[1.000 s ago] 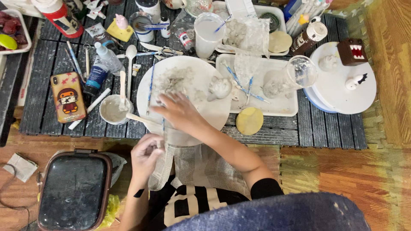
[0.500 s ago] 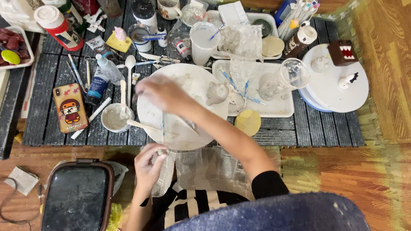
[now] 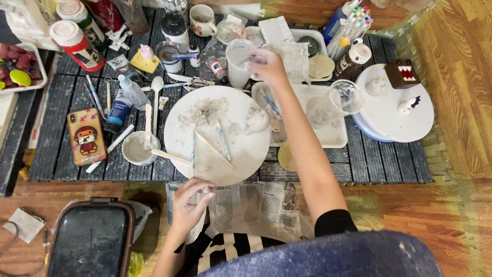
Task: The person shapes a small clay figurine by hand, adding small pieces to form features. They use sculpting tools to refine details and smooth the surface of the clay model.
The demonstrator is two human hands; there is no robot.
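Two hands work over the cluttered dark slatted bench (image 3: 389, 159). Her right hand (image 3: 266, 65) reaches far across, fingers curled around the rim of a tall cloudy plastic cup (image 3: 239, 64) standing behind the round white board (image 3: 215, 134). Her left hand (image 3: 190, 201) sits near the board's front edge, above newspaper (image 3: 256, 208), fingers pinched on a small pale lump (image 3: 206, 190).
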